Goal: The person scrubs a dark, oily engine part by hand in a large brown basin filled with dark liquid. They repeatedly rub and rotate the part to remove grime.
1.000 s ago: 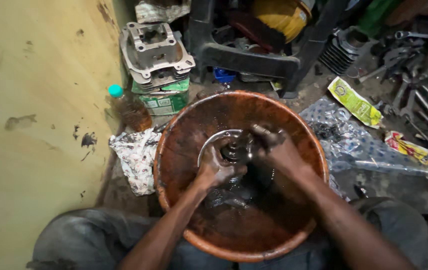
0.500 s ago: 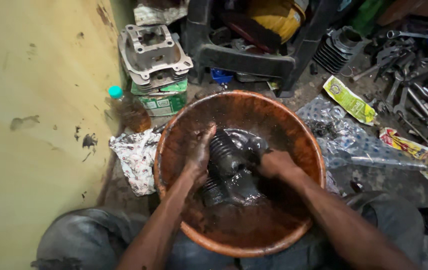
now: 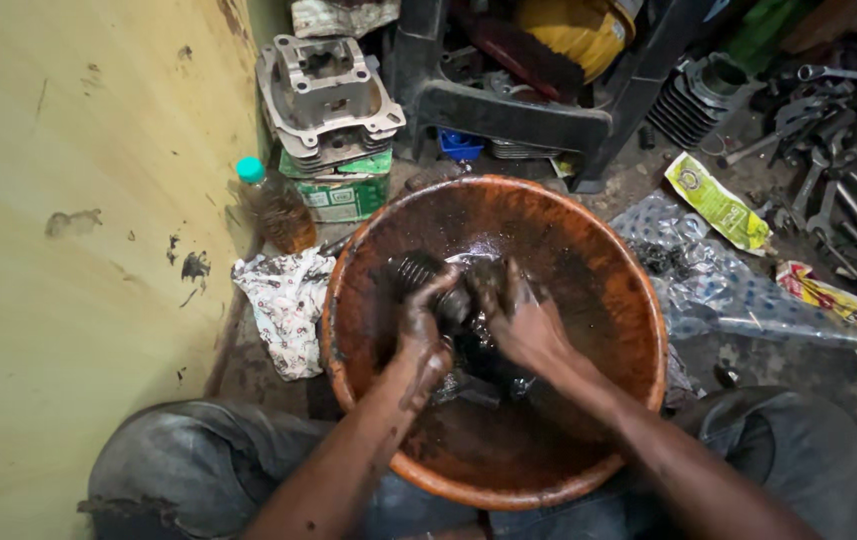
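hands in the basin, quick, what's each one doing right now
Left hand: closed around the dark finned engine part in the orange basin.
Right hand: fingers curled over the same part, gripping it.

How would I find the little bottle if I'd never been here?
Start at the big orange basin and look past its rim towards the yellow wall. The bottle stands there beside a patterned rag. Only it has a turquoise cap and brownish liquid inside.

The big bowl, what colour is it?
The bowl is orange-brown, smeared with dark grime; the head view shows it.
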